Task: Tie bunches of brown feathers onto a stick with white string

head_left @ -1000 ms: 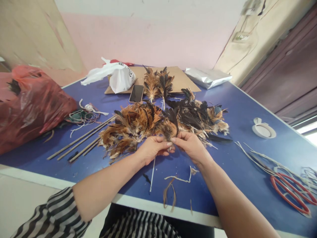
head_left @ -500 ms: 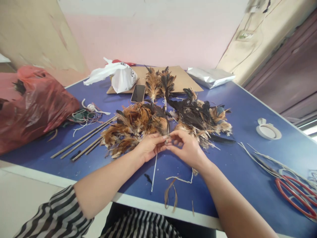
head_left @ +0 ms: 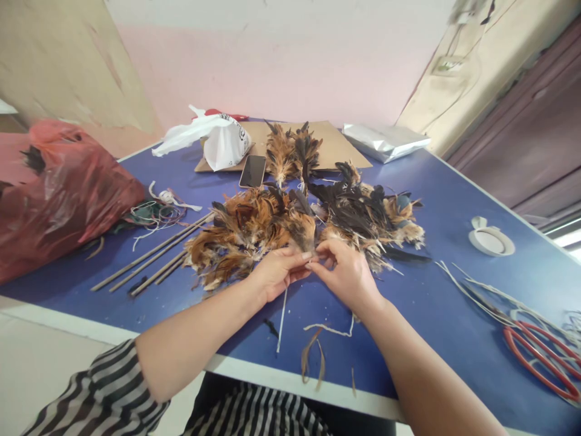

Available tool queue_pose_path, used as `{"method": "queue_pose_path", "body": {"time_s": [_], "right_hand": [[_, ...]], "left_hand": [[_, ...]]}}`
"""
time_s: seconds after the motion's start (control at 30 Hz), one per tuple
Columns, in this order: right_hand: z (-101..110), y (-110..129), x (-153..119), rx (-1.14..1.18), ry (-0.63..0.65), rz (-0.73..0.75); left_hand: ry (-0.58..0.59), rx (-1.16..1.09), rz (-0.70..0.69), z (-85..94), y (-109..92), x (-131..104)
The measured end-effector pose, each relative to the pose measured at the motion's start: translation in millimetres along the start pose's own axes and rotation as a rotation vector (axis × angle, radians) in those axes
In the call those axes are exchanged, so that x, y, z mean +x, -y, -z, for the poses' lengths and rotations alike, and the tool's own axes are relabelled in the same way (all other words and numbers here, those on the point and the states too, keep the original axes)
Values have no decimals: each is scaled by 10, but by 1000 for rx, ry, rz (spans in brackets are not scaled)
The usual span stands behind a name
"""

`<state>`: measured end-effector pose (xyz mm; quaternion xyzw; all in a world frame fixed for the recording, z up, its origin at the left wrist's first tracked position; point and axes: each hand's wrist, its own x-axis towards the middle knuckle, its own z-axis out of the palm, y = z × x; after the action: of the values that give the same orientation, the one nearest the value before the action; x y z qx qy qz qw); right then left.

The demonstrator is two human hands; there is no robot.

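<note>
My left hand (head_left: 282, 271) is closed in a pinch on the base of a small bunch of brown and dark feathers (head_left: 303, 231), tips pointing away from me. Close against it, my right hand (head_left: 347, 275) has thumb and fingertips pinched at the same base; whatever lies between those fingertips is too small to make out. A thin white strip (head_left: 282, 321) shows below my left hand. Behind my hands, a pile of orange-brown feathers (head_left: 249, 221) lies to the left and a pile of black and tan feathers (head_left: 351, 209) to the right.
Thin sticks (head_left: 152, 257) and a red plastic bag (head_left: 68, 194) are on the left. Feather bunches (head_left: 280, 151) lie on cardboard (head_left: 342, 148) at the back, beside a phone (head_left: 253, 171). On the right are a tape roll (head_left: 492, 240), strings and red-handled scissors (head_left: 540, 357).
The feather bunch between my hands now stands up more visibly above my fingers. My left hand has shifted slightly to the right, and my right fingertips have drawn in tighter at its base.
</note>
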<state>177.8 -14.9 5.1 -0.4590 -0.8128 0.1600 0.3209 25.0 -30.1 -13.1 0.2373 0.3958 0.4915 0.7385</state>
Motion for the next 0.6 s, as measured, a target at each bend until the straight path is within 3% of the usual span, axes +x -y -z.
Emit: {"method": "queue_pose_path", "body": {"time_s": [0.2,0.37,0.6], "right_hand": [[61,-70,60,565,363,-247],[23,-60,67,770,160,-390],[-93,-72,59,847,-7,-454]], "left_hand": [[-31,148,-38,-21,22,-16],[48,245,-74,-20,56,-26],[37,161,-82,-40,54,-17]]}}
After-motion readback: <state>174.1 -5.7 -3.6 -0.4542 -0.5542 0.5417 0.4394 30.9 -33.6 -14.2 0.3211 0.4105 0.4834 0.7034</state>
